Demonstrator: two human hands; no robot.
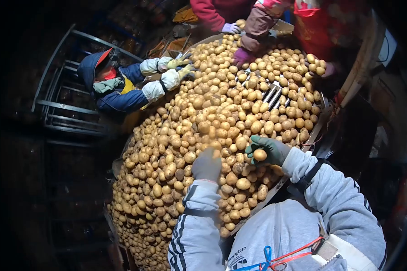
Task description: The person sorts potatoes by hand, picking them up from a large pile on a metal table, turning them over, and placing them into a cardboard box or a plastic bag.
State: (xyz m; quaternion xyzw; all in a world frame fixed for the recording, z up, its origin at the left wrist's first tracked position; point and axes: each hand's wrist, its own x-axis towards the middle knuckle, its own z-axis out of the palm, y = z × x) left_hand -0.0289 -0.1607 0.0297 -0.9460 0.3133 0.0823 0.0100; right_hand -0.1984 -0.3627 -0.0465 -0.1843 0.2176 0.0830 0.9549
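A big heap of potatoes (163, 158) spreads out in front of me. My right hand (274, 151), in a grey-green glove, curls its fingers around one potato (259, 155) just above the heap's near right side. To its left, my left hand (206, 166) wears a grey glove and reaches over the middle of the pile. Motion smears its fingers, and blurred potatoes show at the fingertips; whether it grips one I cannot make out.
Dark slats (272, 95) show between potatoes at the right. Across the heap, a person in a blue jacket (126, 101) reaches in from the left, beside a metal rack (72, 118). A purple-gloved hand (242, 57) and a pale-gloved hand (231, 28) work at the far edge. A wooden board (357, 61) rises at right.
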